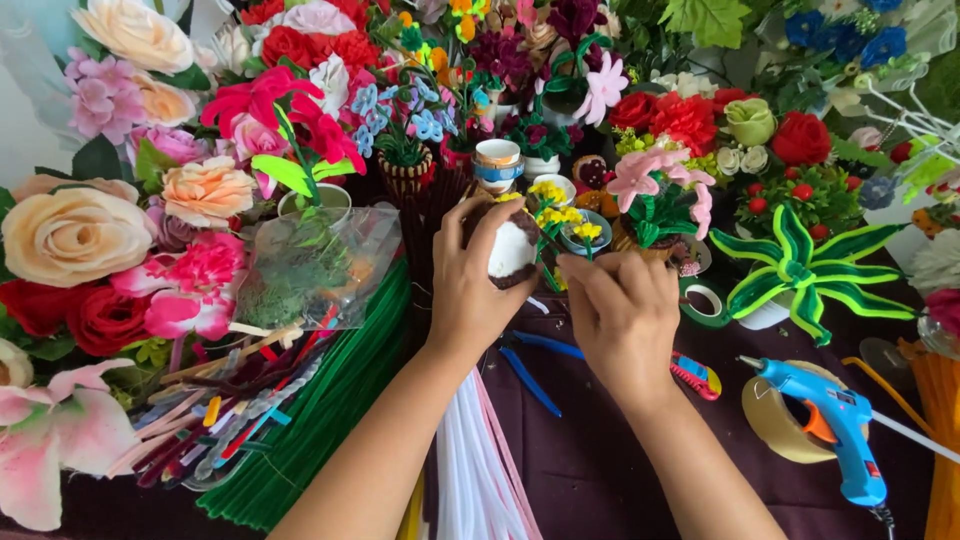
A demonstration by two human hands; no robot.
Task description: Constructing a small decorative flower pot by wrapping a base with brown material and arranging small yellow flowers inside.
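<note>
Table (600, 470) under a dark purple cloth. Lying on it: green stems (320, 430), white stems (480, 470), blue pliers (530, 365), glue gun (835, 425), tape roll (775, 425), green tape (705, 300), cutter (695, 375), clear bag (315, 265).

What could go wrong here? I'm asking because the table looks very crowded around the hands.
1. The left hand grips a small white pot with brown fuzzy trim above tightly packed little potted flowers; a slip could topple them.
2. The blue glue gun lies near the right hand; if hot, its nozzle might burn a passing wrist.
</note>
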